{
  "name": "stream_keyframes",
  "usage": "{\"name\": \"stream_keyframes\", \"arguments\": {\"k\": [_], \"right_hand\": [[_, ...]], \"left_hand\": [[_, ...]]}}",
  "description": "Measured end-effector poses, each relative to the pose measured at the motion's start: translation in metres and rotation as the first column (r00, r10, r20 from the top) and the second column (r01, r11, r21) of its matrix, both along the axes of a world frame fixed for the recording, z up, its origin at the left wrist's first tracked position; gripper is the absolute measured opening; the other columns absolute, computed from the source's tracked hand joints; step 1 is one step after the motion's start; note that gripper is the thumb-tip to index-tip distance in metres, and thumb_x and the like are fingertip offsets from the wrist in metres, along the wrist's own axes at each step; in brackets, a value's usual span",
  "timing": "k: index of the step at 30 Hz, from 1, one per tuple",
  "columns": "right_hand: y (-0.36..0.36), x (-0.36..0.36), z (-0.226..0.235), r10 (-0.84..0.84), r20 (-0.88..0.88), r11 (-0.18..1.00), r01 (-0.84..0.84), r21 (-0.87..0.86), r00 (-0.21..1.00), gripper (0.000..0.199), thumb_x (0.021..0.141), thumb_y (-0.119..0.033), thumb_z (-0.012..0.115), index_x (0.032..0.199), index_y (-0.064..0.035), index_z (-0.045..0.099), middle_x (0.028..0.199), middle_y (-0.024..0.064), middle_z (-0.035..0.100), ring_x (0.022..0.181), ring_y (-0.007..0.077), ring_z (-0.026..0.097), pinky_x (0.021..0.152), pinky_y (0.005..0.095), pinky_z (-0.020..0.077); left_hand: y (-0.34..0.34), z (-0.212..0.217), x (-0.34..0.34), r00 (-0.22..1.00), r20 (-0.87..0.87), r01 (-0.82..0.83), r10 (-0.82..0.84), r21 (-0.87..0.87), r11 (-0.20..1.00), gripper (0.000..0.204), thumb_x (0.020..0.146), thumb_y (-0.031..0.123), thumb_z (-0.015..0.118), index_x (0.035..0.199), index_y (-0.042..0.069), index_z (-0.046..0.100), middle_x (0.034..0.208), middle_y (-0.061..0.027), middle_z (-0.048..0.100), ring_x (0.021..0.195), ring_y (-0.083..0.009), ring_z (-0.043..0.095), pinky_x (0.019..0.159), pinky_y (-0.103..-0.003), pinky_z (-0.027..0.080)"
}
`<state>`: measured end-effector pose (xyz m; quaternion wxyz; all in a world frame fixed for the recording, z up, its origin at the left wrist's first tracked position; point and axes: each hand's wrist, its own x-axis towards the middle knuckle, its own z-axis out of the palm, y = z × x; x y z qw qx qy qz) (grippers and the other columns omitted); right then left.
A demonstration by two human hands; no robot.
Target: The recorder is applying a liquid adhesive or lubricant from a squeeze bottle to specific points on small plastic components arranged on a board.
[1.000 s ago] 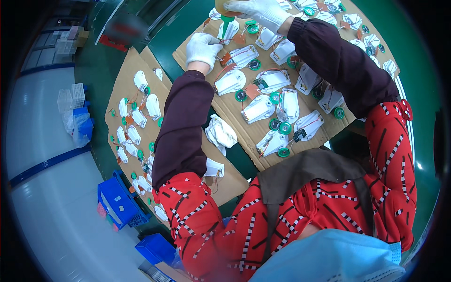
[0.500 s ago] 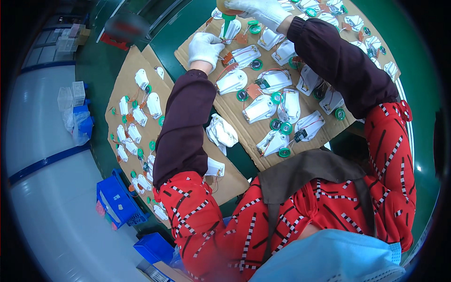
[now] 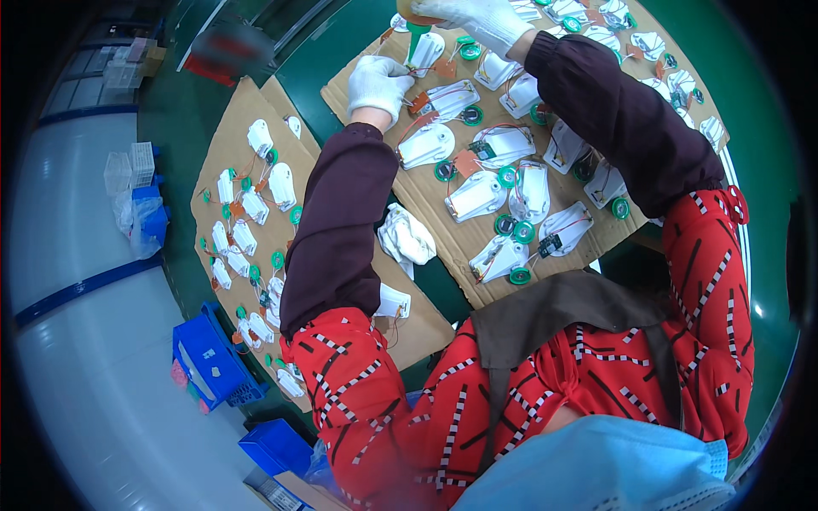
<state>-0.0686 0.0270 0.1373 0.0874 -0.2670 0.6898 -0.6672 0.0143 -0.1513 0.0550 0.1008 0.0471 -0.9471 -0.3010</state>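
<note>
Green table (image 3: 341,60) lay under two cardboard sheets (image 3: 443,213) strewn with white plastic housings (image 3: 475,196), wires and green discs. My gloved left hand (image 3: 379,83) pressed down, fingers curled, on a housing at the far edge. My gloved right hand (image 3: 477,19) was closed around an orange bottle with a green nozzle (image 3: 416,32), its tip pointing down just beside my left hand.

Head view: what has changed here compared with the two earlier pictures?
Little changed. The left hand shifted slightly toward the green nozzle of the bottle held by the right hand, beside a white housing on the cardboard sheet. The right hand kept its grip. The crumpled white cloth and the other housings stayed put.
</note>
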Motion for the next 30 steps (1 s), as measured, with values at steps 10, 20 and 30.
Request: {"name": "stream_keyframes", "arguments": {"k": [10,20,30], "right_hand": [[0.013,0.01,0.008,-0.001,0.061,0.999,-0.002,0.035,0.998,0.047,0.077,-0.017,0.073,0.117,-0.0029,0.055,0.103,0.0083,0.065,0.091,0.0157,0.062,0.079,0.0298,0.0519],[0.02,0.016,0.017,-0.129,0.109,0.99,0.122,0.065,0.986,0.04,0.079,-0.016,0.072,0.113,-0.0017,0.056,0.097,0.007,0.065,0.085,0.0164,0.063,0.07,0.0293,0.0513],[0.112,-0.04,0.097,0.23,0.259,0.777,-0.016,-0.629,0.938,0.03,0.092,-0.032,0.058,0.11,-0.0075,0.054,0.093,0.0104,0.063,0.071,0.0203,0.058,0.067,0.03,0.0503]], "left_hand": [[0.004,0.003,0.003,1.0,0.02,-0.012,0.012,0.002,1.0,0.021,0.069,0.021,0.073,0.083,0.006,0.073,0.092,-0.011,0.065,0.091,-0.0241,0.061,0.083,-0.032,0.047],[0.0,-0.006,0.005,0.995,-0.095,0.001,-0.006,-0.055,0.998,0.014,0.067,0.016,0.075,0.078,0.007,0.073,0.091,-0.0088,0.063,0.086,-0.0236,0.062,0.079,-0.033,0.05],[0.003,0.01,0.006,0.98,-0.187,0.039,-0.07,-0.167,0.985,0.013,0.071,0.013,0.071,0.083,0.014,0.074,0.099,-0.0051,0.063,0.091,-0.0228,0.062,0.082,-0.034,0.05]]}}
